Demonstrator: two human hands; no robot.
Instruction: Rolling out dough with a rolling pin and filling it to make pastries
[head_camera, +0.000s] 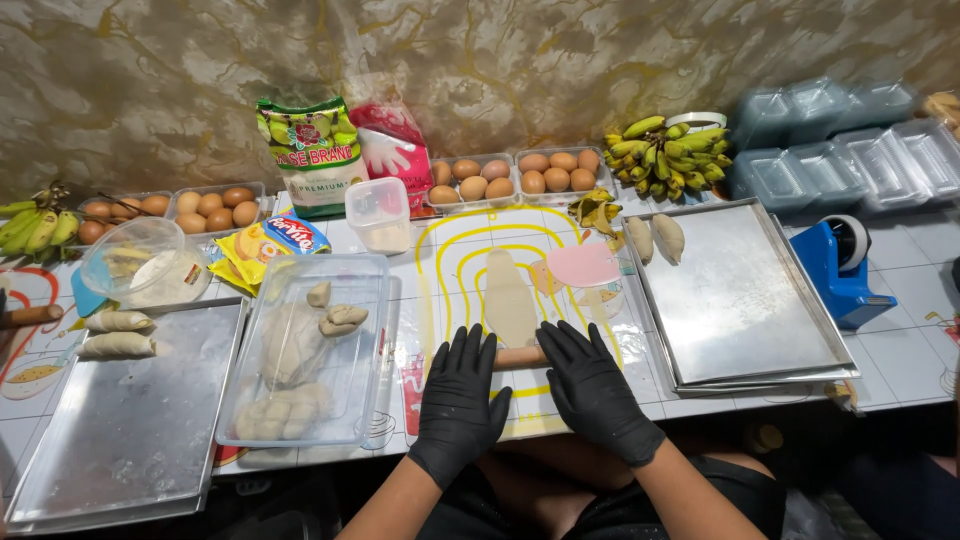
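Both hands in black gloves, the left hand (460, 400) and right hand (592, 392), lie flat with fingers spread on a wooden rolling pin (520, 356), pressing rather than gripping. Just beyond it, a long flattened strip of dough (508, 298) stretches away on the plastic-covered table (900, 350). Left of that is a clear tub (300, 420) holding dough lumps; right, a bare metal tray (735, 295) with two dough pieces (655, 238) at its far corner. Egg cartons (515, 175), bananas (668, 150) and a blue tape dispenser (838, 270) crowd the far side.
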